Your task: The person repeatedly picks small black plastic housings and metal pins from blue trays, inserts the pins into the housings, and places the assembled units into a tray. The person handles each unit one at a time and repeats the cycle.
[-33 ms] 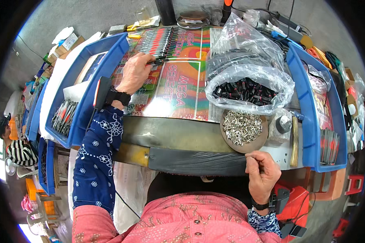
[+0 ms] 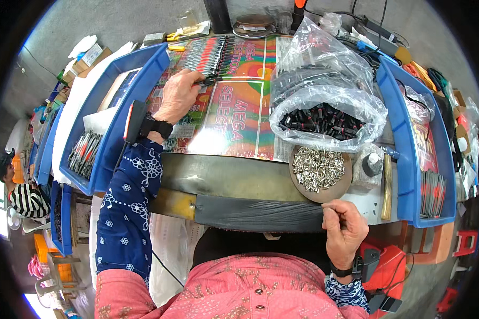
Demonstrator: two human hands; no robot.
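My left hand [image 2: 180, 94] reaches over the printed sheet, its fingers closed at the near end of a row of slim pen-like pieces [image 2: 206, 53]. They seem to grip the nearest piece [image 2: 209, 81], whose black end sticks out to the right; the hand hides the rest. My right hand [image 2: 346, 226] is raised at the table's front edge, thumb and fingers pressed together. Whatever it may hold is too small to make out. Just beyond it lies a round brown dish [image 2: 299, 189] of small silver metal pieces [image 2: 319, 167]. A clear plastic bag [image 2: 290, 95] behind contains short black parts [image 2: 322, 121].
Blue bins stand at left [image 2: 104, 154] and right [image 2: 447, 204], each with slim pieces inside. A small bottle [image 2: 372, 164] and a brass-coloured rod [image 2: 387, 194] lie right of the dish. A person in stripes [image 2: 26, 199] sits far left.
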